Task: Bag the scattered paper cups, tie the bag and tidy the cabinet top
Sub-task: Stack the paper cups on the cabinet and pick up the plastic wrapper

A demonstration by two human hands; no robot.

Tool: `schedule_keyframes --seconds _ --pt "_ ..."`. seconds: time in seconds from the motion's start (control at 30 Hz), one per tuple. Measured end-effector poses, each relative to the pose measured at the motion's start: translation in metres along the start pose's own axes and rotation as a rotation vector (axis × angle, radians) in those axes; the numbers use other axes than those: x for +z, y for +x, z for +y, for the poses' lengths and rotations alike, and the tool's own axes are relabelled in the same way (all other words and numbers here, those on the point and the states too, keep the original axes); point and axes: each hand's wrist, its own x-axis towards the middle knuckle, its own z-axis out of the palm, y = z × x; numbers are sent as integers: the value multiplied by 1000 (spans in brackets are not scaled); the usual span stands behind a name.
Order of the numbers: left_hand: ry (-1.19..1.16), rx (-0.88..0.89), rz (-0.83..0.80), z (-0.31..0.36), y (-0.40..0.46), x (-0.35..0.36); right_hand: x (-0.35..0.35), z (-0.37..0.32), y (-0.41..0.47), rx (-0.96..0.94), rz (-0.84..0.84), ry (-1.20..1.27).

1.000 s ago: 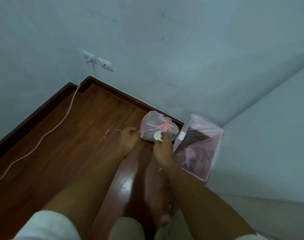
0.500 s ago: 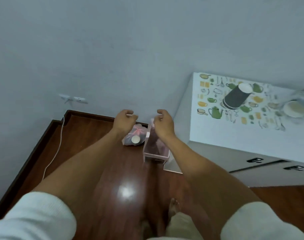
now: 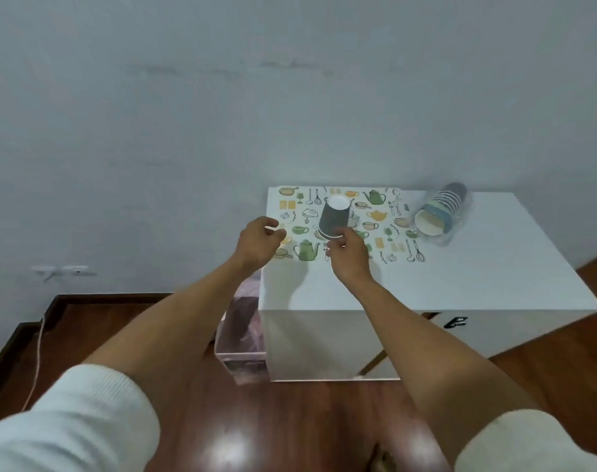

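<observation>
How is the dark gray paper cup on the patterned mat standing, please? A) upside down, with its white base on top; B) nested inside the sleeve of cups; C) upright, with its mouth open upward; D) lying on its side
A: the gray cup stands on its rim on the mat, white base up, apart from the sleeve of cups lying to its right.
</observation>
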Motion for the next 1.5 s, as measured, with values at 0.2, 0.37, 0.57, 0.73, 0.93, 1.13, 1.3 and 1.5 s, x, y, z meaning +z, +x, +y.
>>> schedule_keyframes --seconds 0.2,0.37,0.57,0.73,0.93,1.13,1.3,1.5 --pt "86 34 67 63 -1 87 -95 28 54 -48 -52 -38" --pt "132 57 99 92 -4 145 -153 37 83 -102 -91 -47" --pt "71 68 17 131 11 218 -219 52 115 -135 -72 -40" --pt "91 94 -36 152 37 258 -255 62 142 -149 57 -64" --pt "-84 -2 -99 155 62 302 -283 79 175 -131 117 -232" --pt "-324 -165 -136 178 84 335 -303 95 214 -93 -138 -644" --pt "-286 -179 -7 185 102 343 -301 101 223 -178 -109 -851" --pt "-202 -122 79 186 108 315 -295 100 225 -334 -66 -1037"
